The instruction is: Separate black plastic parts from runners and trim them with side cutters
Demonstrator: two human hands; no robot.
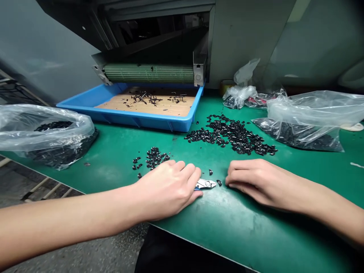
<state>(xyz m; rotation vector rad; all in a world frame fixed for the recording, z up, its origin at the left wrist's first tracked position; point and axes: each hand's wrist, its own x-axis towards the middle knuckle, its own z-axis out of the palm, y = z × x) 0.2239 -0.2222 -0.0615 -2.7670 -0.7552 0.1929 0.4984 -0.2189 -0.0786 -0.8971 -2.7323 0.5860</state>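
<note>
My left hand [173, 185] is wrapped round a small pair of cutting pliers [206, 184], whose metal jaws point right. Just off the jaw tips is a small shiny black piece [219, 182]. Another such piece [211, 172] lies on the green table a little farther back. My right hand [253, 180] rests to the right, its fingers curled together close to the first piece; whatever the fingertips may hold is hidden. Behind my left hand sits a small pile of black pieces [155, 156], and a larger pile [239, 136] spreads behind my right hand.
A blue tray [136, 117] with black sprue-like sticks stands under a green roller [150, 73] on a machine. Clear plastic bags of black pieces lie at the left [62, 148] and right [307, 132]. A knotted bag [240, 94] is at the back. The table's front edge runs close to me.
</note>
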